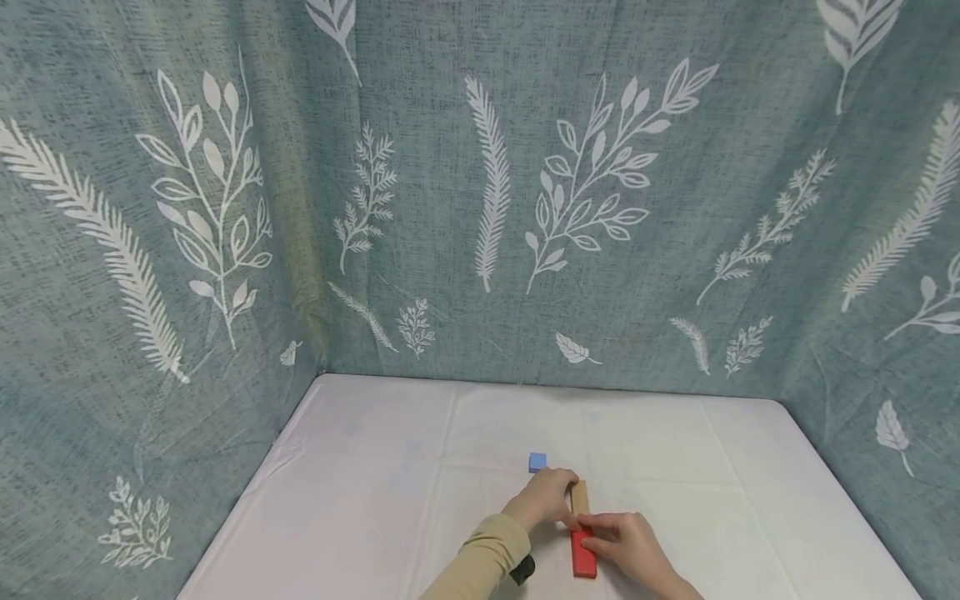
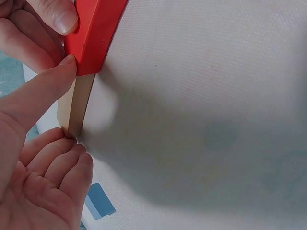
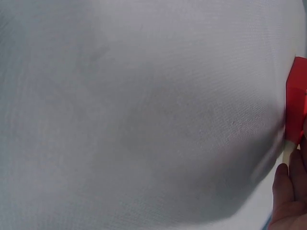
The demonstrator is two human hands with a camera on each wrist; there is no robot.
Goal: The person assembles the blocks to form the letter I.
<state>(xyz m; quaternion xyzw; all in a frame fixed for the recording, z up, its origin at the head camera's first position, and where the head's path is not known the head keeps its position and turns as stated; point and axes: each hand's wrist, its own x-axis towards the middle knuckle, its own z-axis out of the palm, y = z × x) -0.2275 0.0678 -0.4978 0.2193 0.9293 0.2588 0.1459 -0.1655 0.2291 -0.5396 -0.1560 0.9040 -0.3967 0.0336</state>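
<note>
A long red block (image 1: 584, 560) lies on the white table, lined up end to end with a tan wooden block (image 1: 580, 498). My right hand (image 1: 633, 546) pinches the red block near the end that meets the wood. The left hand (image 1: 546, 496) spans the wooden block (image 2: 79, 105): its fingertips curl at the far end, and its thumb (image 2: 60, 79) presses at the joint beside the red block (image 2: 98, 38). Just beyond the left fingers sits a small blue block (image 1: 537, 462). The right wrist view catches only part of the red block (image 3: 295, 105) at its edge.
White cloth covers the table (image 1: 360, 483), with fold creases across it. A green-blue curtain (image 1: 435, 208) with white leaf prints hangs behind and along both sides. A black device (image 1: 522, 570) sits at the left wrist, by a beige sleeve (image 1: 483, 554).
</note>
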